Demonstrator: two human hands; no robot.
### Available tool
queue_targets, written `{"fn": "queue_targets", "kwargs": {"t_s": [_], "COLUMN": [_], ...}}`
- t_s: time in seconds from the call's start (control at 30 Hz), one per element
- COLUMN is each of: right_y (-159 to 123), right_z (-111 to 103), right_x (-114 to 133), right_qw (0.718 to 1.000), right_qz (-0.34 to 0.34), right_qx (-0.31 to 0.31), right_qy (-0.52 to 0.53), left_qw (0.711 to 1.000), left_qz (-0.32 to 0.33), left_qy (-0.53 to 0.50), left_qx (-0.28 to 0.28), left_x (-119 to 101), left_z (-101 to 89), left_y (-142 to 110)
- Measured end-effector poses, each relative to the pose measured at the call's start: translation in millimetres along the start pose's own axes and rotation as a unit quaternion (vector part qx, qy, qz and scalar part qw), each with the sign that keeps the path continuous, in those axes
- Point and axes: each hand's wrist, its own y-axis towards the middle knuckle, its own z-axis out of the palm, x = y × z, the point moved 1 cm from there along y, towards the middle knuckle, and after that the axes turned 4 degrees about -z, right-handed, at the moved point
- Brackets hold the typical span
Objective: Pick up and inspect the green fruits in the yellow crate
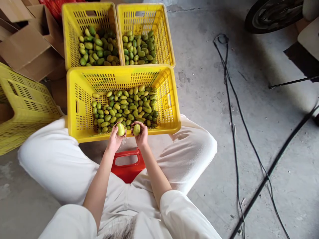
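Note:
My left hand (116,135) is closed around a pale green oval fruit (121,129), its upper side showing. Close beside it, my right hand (141,133) grips another green fruit (136,129). Both hands are over the near rim of a yellow plastic crate (86,137) that stands between my knees. Inside this crate lie many loose green fruits (124,104), some yellowish, some darker. The exact kind of fruit I cannot tell. The fingers are partly hidden behind the two held fruits.
Two more yellow crates (65,36) (170,43) with green fruits adjoin the far side. Another yellow crate (30,99) tilts at left, near cardboard boxes (25,49). A red stool (128,171) is beneath me. Black cables (259,189) cross the floor at right; a wheel (269,15) stands beyond.

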Motion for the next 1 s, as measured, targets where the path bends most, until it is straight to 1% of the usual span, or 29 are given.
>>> {"fn": "queue_targets", "kwargs": {"t_s": [0.13,0.23,0.37,0.47,0.57,0.73,0.8,0.87,0.93,1.0], "right_y": [3.7,4.2,1.6,1.1,2.7,3.1,1.8,1.1,1.6,3.4], "right_z": [-2.0,-2.3,-1.8,-0.4,0.5,-1.4,-1.8,-1.3,-0.5,-0.6], "right_x": [2.3,1.1,-1.5,-0.7,1.3,-0.5,-2.2,-3.0,-2.4,-0.9], "right_qw": [0.999,0.999,0.999,1.0,1.0,0.999,0.999,0.999,0.999,0.998], "right_qz": [0.031,0.022,0.011,0.002,-0.016,-0.009,-0.003,0.004,0.008,0.017], "right_qx": [-0.005,-0.013,-0.035,-0.02,-0.004,0.038,0.053,0.051,0.033,0.006], "right_qy": [0.038,0.039,0.009,0.002,0.016,0.007,-0.009,-0.014,0.012,0.062], "left_qw": [1.0,1.0,1.0,0.999,0.998,0.995,0.998,0.999,1.0,0.999], "left_qz": [0.011,0.016,0.011,0.001,0.005,0.018,0.002,-0.019,-0.03,-0.034], "left_qy": [0.019,0.023,0.019,0.033,0.05,0.093,0.07,0.032,0.0,-0.016], "left_qx": [0.007,0.002,0.006,-0.016,-0.034,0.008,0.002,-0.004,-0.004,-0.008], "left_x": [2.8,4.2,3.0,2.7,5.5,8.8,6.5,3.1,0.3,-0.6], "left_z": [-2.1,-3.1,-3.3,-4.2,-4.7,-2.6,-2.1,-1.7,-1.4,-1.5], "left_y": [1.6,2.3,3.0,3.2,2.8,2.8,3.2,3.1,2.8,2.7]}}
